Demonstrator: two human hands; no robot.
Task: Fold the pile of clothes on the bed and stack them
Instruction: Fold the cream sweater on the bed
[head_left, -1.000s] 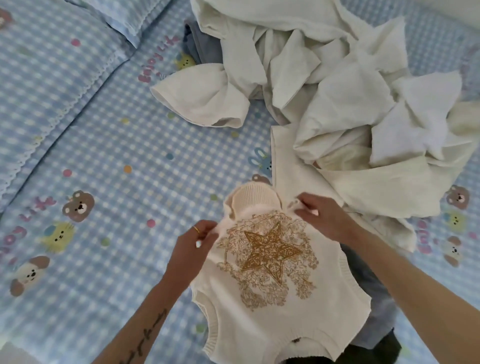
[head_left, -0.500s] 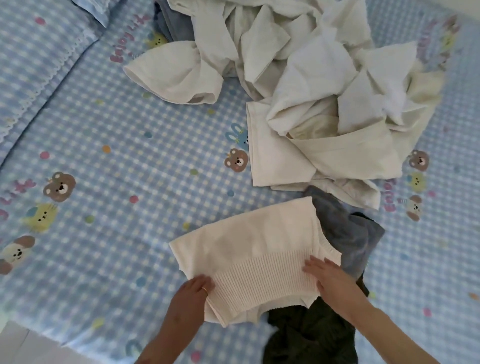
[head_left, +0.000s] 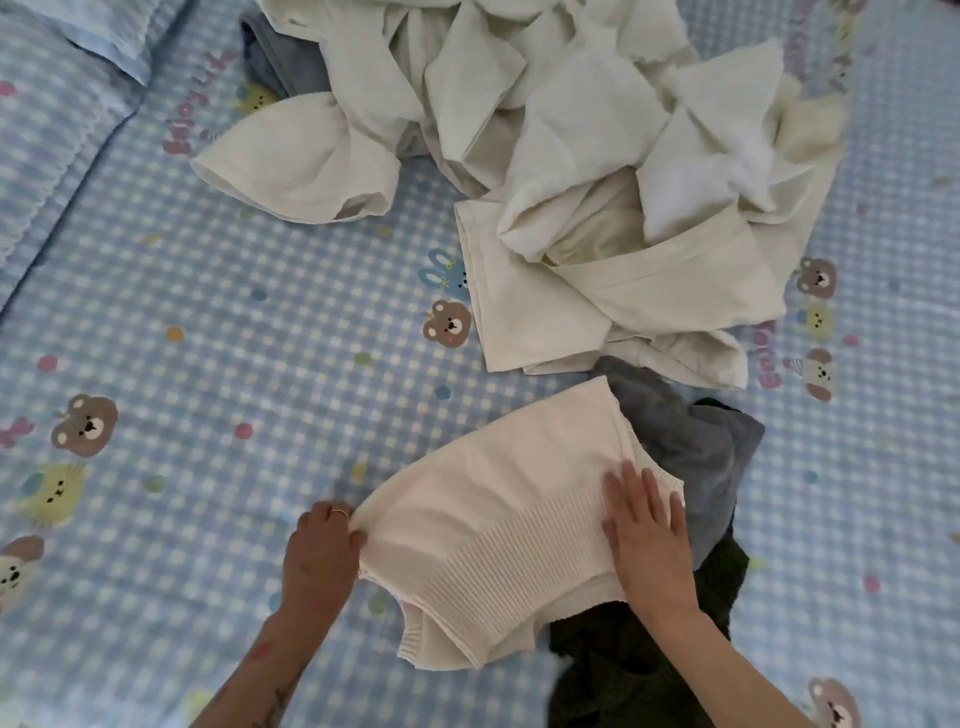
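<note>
On the bed (head_left: 208, 338), the unfolded pile (head_left: 597, 182) lies well beyond you. The cream knit top (head_left: 493, 519) runs left-to-right between both hands: your right hand (head_left: 647, 540) presses flat, open, on its right end; your left hand (head_left: 319, 551) pinches its left edge.

- The bed sheet (head_left: 218, 322) was light blue and white gingham, printed with bears, rabbits and coloured dots.
- The knit vest (head_left: 493, 499) was cream.
- The clothes pile (head_left: 571, 156) was off-white.
- One garment (head_left: 691, 447) was grey-blue; another garment (head_left: 623, 670) was dark green.
</note>
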